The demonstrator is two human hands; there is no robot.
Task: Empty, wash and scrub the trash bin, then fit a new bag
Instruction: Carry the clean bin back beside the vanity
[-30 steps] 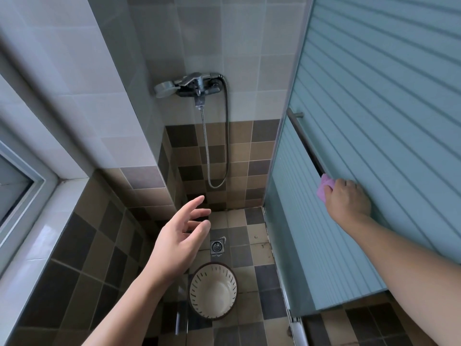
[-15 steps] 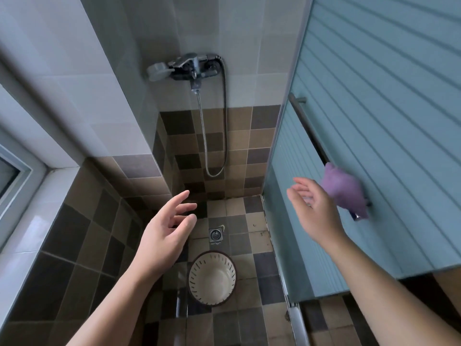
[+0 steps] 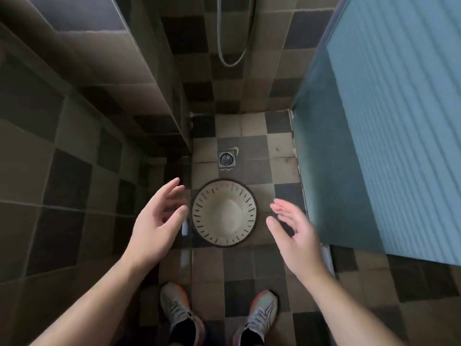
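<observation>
While the bin [image 3: 224, 213] stands upright and empty on the tiled floor [image 3: 254, 148], just short of the drain [image 3: 226, 159], both hands flank it — left hand [image 3: 159, 221] and right hand [image 3: 294, 233], fingers spread, holding nothing. Judged step: taking hold of the bin. Next move calls for gripping its rim on opposite sides — shoes [image 3: 179, 313] stand close behind.

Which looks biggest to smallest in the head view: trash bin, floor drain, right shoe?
1. trash bin
2. right shoe, though it sits nearer the camera, so its apparent size is inflated
3. floor drain
</observation>
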